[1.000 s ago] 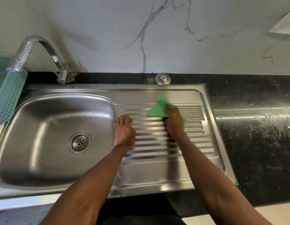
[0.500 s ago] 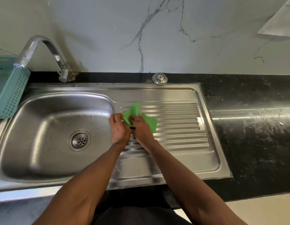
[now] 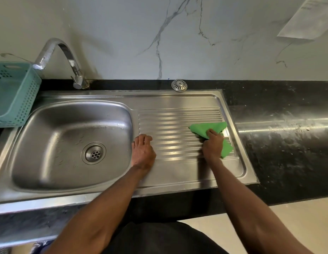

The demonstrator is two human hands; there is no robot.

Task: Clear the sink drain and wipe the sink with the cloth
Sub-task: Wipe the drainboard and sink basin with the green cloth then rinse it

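Right now the green cloth [image 3: 207, 129] lies bunched on the ribbed drainboard [image 3: 177, 125], near its right edge, and my right hand [image 3: 212, 146] grips it with curled fingers, pressing it onto the steel. My left hand [image 3: 143, 153] rests flat, fingers straight and relaxed, on the ridge between the drainboard and the sink bowl [image 3: 67, 129], steadying me.

To wipe well, I judge I should run the cloth along the grooves, not across them, keep my palm weight over the wad so it reaches into the channels, and work toward the bowl so any water drains that way. The loose corner that trails below my wrist could be tucked in to stop it dragging.

In the bowl, the drain [image 3: 93, 154] looks open, with no debris that I can see; a few droplets cling to the steel. A round strainer cap [image 3: 179, 85] sits on the black counter [image 3: 280, 143] just behind the sink's rim. A curved tap [image 3: 67, 57] stands at the back left, a teal basket [image 3: 14, 94] beside it, and a marbled white wall [image 3: 159, 33] behind.
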